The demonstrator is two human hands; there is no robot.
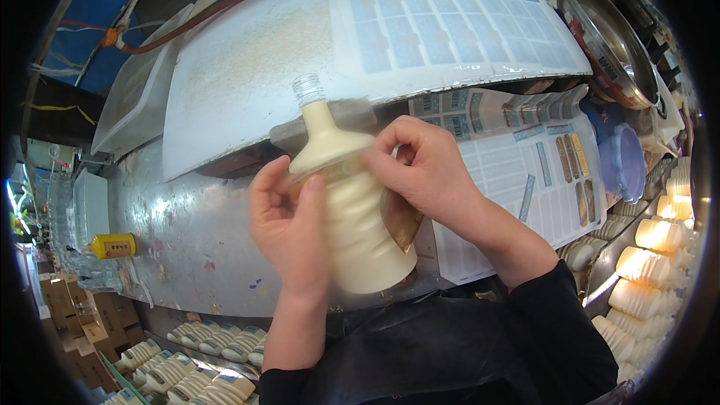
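A cream bottle [367, 247] with ribbed sides and a clear threaded neck leans away from me, its shoulder near a grey block [345, 116]. Across its upper body runs a thin label strip [337, 167], partly see-through and blurred. My left hand [289, 217] is closed at the bottle's left side, with its thumb pressed at the strip's left end. At the strip's right end my right hand [420, 169] pinches with thumb and forefinger. Below that hand a gold-brown label piece [403, 221] stands off the bottle's right side. The exact grip of the left fingers is partly hidden.
Label sheets [517, 180] lie to the right, more under a clear cover on the raised white board [247, 67]. A metal pan [607, 37] and purple basin [624, 165] stand far right. Cream bottles [645, 270] fill both near sides. A yellow can [114, 246] lies left.
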